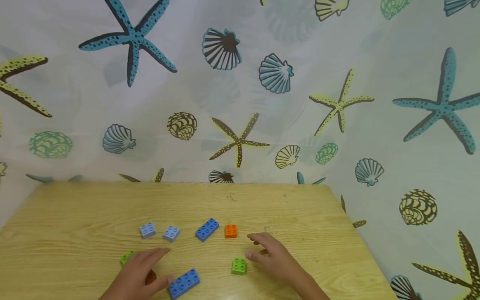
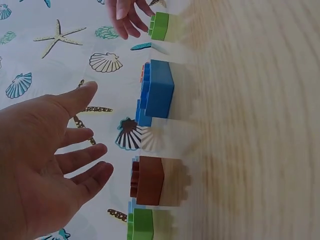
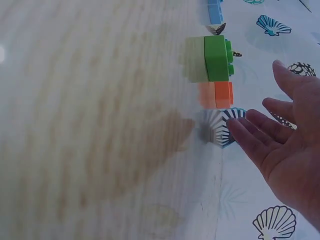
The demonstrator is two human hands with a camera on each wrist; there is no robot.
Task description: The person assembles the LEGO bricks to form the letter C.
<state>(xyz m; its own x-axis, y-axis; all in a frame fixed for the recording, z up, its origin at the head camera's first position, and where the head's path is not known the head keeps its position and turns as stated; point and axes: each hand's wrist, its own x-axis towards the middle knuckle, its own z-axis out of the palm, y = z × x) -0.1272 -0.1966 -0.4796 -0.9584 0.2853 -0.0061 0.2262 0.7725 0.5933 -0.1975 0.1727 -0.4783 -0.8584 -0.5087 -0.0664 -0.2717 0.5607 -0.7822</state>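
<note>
My left hand (image 1: 139,273) hovers over the near left of the table, fingers spread and holding nothing. By its thumb lies a long blue toy brick (image 1: 183,283). A lime green brick (image 1: 126,257) is partly hidden behind that hand. In the left wrist view a brown brick (image 2: 150,181) stands between the blue and green ones; the left hand mostly covers it in the head view. My right hand (image 1: 275,258), fingers loosely bent with nothing in them, is above the table just right of another green brick (image 1: 238,266). An orange brick (image 1: 230,231) sits beyond its fingertips.
Farther back on the wooden table (image 1: 300,208) lie two light blue bricks (image 1: 148,230) and a second long blue brick (image 1: 207,229). A cloth (image 1: 240,91) printed with shells and starfish hangs behind the table and along its right side.
</note>
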